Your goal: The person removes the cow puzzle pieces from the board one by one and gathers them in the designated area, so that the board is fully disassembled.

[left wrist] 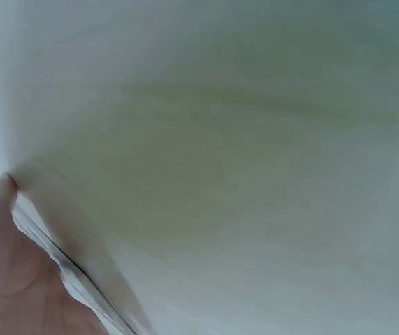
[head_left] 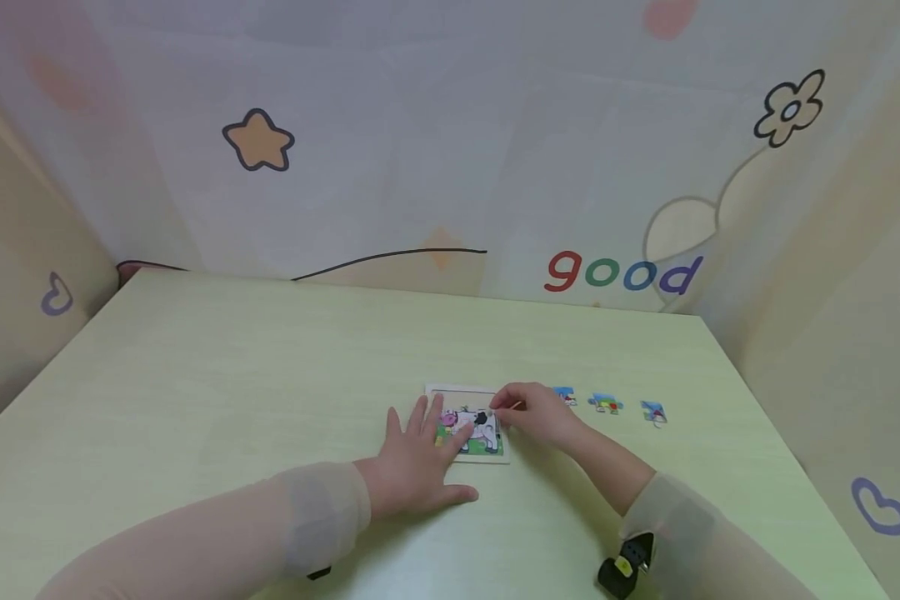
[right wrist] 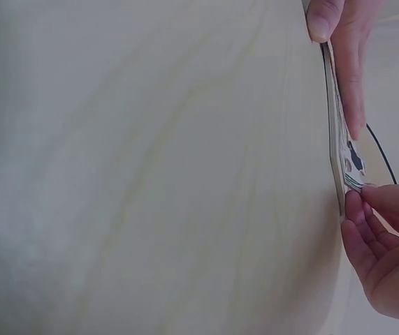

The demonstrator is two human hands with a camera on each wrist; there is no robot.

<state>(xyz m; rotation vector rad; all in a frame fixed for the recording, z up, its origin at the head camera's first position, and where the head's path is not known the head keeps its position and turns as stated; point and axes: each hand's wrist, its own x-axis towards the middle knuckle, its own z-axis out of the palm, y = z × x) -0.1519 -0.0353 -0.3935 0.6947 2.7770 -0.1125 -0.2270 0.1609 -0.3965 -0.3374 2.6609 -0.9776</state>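
A small framed jigsaw puzzle [head_left: 467, 388] with a cow picture [head_left: 484, 433] lies on the table. Its lower part is filled with pieces, while the upper strip shows a plain backing. My left hand [head_left: 414, 468] rests over the puzzle's left side with fingers spread, covering some of the picture. At the right edge, my right hand [head_left: 542, 415] pinches a puzzle piece [right wrist: 353, 183] between thumb and fingers. The right wrist view shows that piece tilted against the cow picture; its printed face is mostly hidden. The left wrist view catches only part of the left hand [left wrist: 10, 272].
To the right of the puzzle lie three loose pieces: one [head_left: 565, 396] partly behind the right hand, another [head_left: 606, 404] in the middle, and a third [head_left: 654, 412] farthest right. A printed cloth [head_left: 390, 167] walls off the table's back and sides.
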